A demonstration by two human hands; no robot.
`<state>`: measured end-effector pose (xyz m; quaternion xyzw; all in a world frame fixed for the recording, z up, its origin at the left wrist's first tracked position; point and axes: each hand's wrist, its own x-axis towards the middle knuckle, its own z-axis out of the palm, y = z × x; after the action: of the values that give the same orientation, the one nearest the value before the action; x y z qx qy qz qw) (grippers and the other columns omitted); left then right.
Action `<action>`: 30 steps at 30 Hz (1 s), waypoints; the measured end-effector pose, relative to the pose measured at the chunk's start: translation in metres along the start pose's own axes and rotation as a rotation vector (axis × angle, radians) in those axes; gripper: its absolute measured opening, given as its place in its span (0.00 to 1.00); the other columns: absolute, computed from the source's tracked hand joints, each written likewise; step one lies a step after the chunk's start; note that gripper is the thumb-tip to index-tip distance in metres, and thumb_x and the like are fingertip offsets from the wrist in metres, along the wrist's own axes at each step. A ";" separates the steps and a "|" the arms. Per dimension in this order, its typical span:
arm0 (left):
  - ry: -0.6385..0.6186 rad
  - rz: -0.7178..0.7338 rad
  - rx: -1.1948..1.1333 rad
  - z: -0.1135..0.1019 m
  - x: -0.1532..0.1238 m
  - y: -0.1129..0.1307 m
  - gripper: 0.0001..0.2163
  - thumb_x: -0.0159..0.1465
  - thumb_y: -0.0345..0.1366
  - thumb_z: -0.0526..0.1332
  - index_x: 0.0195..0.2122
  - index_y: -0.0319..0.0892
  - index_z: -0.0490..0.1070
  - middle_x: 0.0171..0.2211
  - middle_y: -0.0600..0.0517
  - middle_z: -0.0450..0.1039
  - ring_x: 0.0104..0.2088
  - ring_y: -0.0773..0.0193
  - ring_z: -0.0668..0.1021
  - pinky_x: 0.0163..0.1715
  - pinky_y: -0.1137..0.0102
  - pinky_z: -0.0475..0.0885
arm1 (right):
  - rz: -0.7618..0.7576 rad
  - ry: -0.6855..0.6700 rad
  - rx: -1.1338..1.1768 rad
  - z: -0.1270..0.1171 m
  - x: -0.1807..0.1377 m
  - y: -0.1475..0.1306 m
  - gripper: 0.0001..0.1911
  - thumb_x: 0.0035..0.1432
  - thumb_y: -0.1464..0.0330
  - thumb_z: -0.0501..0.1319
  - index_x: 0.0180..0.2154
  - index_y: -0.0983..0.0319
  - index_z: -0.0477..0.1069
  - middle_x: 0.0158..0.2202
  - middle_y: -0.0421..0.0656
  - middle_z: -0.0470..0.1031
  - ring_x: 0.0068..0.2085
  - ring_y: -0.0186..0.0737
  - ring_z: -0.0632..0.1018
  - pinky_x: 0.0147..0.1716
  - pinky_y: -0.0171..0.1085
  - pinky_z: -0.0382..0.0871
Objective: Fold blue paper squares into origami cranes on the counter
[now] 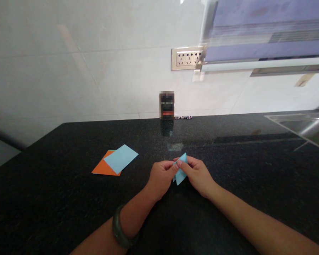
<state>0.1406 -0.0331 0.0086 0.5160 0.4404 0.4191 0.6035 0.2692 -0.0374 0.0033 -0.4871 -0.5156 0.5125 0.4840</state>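
Two grips | left hand [161,176], right hand [200,176] clamp blue paper [181,170] | sink [289,119] contents hidden

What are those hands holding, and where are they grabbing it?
A small folded light blue paper. The left hand pinches its left edge and the right hand its right edge, fingertips meeting near the top.

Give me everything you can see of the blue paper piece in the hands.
The blue paper piece is light blue, thin and matte-looking, folded into a small pointed shape with one tip up and one down. The left hand and the right hand pinch it by its upper half, close over the black speckled countertop. Whether its lower tip touches the countertop cannot be told; its creases are too small to read.
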 end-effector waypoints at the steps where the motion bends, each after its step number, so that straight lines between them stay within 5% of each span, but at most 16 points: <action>1: 0.007 0.006 0.027 0.000 0.000 0.000 0.13 0.54 0.43 0.60 0.26 0.35 0.74 0.19 0.53 0.70 0.19 0.70 0.68 0.21 0.74 0.62 | -0.001 0.009 0.014 0.000 0.000 0.001 0.11 0.50 0.61 0.59 0.29 0.64 0.72 0.21 0.38 0.70 0.23 0.32 0.69 0.23 0.32 0.64; 5: 0.019 0.016 0.015 0.000 0.001 -0.003 0.15 0.55 0.44 0.58 0.29 0.36 0.74 0.21 0.52 0.71 0.22 0.68 0.71 0.24 0.73 0.66 | 0.010 0.029 0.092 -0.001 0.002 0.004 0.13 0.52 0.60 0.58 0.28 0.63 0.71 0.20 0.38 0.69 0.22 0.33 0.69 0.23 0.33 0.64; 8: 0.178 0.097 0.079 -0.001 0.002 -0.003 0.14 0.55 0.45 0.58 0.31 0.37 0.72 0.25 0.51 0.72 0.28 0.66 0.73 0.29 0.72 0.68 | -0.042 0.112 0.069 -0.004 0.003 0.005 0.13 0.53 0.60 0.57 0.30 0.63 0.72 0.23 0.40 0.71 0.24 0.35 0.70 0.25 0.34 0.65; 11: 0.296 0.128 0.218 0.000 0.001 -0.002 0.13 0.52 0.45 0.60 0.26 0.38 0.69 0.21 0.54 0.69 0.23 0.68 0.71 0.24 0.74 0.66 | -0.123 0.229 -0.084 -0.007 0.003 0.002 0.13 0.54 0.60 0.56 0.30 0.63 0.73 0.26 0.42 0.72 0.27 0.37 0.71 0.26 0.34 0.64; 17: 0.095 0.019 0.141 0.009 -0.004 -0.001 0.08 0.53 0.37 0.60 0.30 0.38 0.69 0.22 0.54 0.71 0.20 0.70 0.72 0.21 0.76 0.67 | -0.306 0.280 -0.306 -0.003 -0.002 -0.010 0.14 0.55 0.64 0.54 0.24 0.62 0.73 0.30 0.43 0.74 0.32 0.38 0.73 0.31 0.35 0.66; 30: 0.103 -0.056 0.003 0.007 -0.001 0.002 0.12 0.51 0.26 0.53 0.36 0.36 0.70 0.26 0.50 0.74 0.24 0.68 0.76 0.25 0.74 0.72 | -0.123 0.264 -0.241 -0.005 0.000 0.000 0.13 0.53 0.62 0.55 0.29 0.64 0.71 0.22 0.41 0.70 0.22 0.34 0.69 0.21 0.33 0.64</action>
<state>0.1465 -0.0355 0.0117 0.4820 0.4857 0.4274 0.5909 0.2739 -0.0368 0.0036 -0.5720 -0.5342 0.3480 0.5162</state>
